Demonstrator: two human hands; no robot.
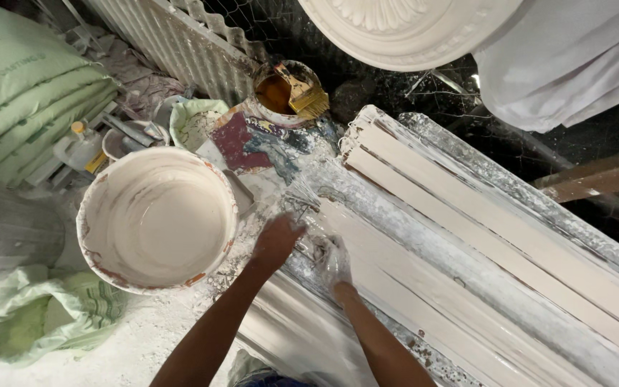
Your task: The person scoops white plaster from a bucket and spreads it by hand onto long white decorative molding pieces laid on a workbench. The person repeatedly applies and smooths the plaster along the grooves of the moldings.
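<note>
I see the left hand (277,240) flat, fingers together, on the wet plaster mould (424,236). Right hand (331,259), plaster-coated, presses just beside it, holding nothing. White bucket (157,218) stands near left.

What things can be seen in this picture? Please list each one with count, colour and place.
bucket: 1, white with plaster inside, left of centre
mould: 1, long, white, running centre to lower right
tin: 1, brown liquid inside, top centre
brush: 1, yellow bristles, resting in the tin
sacks: stacked, pale green, upper left
rosette: 1, white, round, top edge
cloth: white, upper right
bottle: 1, clear, left
left hand: bare, on the mould
right hand: plaster-coated, on the mould
</note>
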